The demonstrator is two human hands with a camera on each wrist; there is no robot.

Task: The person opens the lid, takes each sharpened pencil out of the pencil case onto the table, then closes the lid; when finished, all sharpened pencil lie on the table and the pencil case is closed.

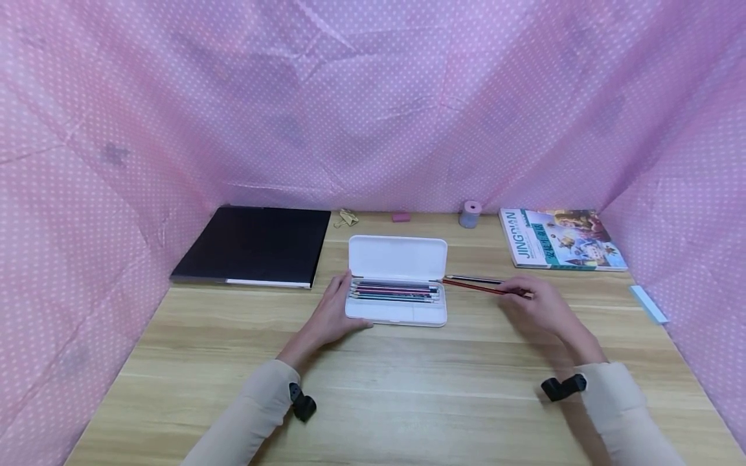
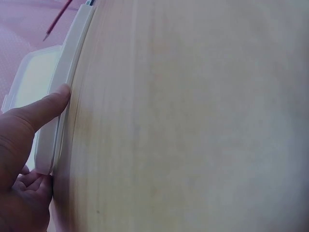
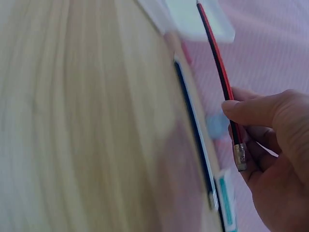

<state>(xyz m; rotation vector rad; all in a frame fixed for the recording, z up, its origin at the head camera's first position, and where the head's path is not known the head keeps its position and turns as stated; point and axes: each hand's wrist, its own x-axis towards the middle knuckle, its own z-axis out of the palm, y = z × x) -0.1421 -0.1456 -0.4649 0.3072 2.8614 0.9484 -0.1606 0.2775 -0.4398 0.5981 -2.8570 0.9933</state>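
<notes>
A white pencil case (image 1: 397,314) lies with its lid raised on the table, several pencils (image 1: 393,291) side by side inside. My left hand (image 1: 333,312) holds the case at its left end, the thumb along the front edge. To the right of the case, my right hand (image 1: 539,303) pinches a red and black striped pencil (image 3: 218,63) near its metal-capped eraser end, its tip pointing toward the case. Just behind it, a dark pencil with a pale stripe (image 3: 195,130) lies on the table.
A black folder (image 1: 256,246) lies at the back left. Gold binder clips (image 1: 346,218), a pink eraser (image 1: 401,217) and a small pink-topped cylinder (image 1: 469,214) stand along the back. At the right are a magazine (image 1: 562,239) and a light blue strip (image 1: 649,304).
</notes>
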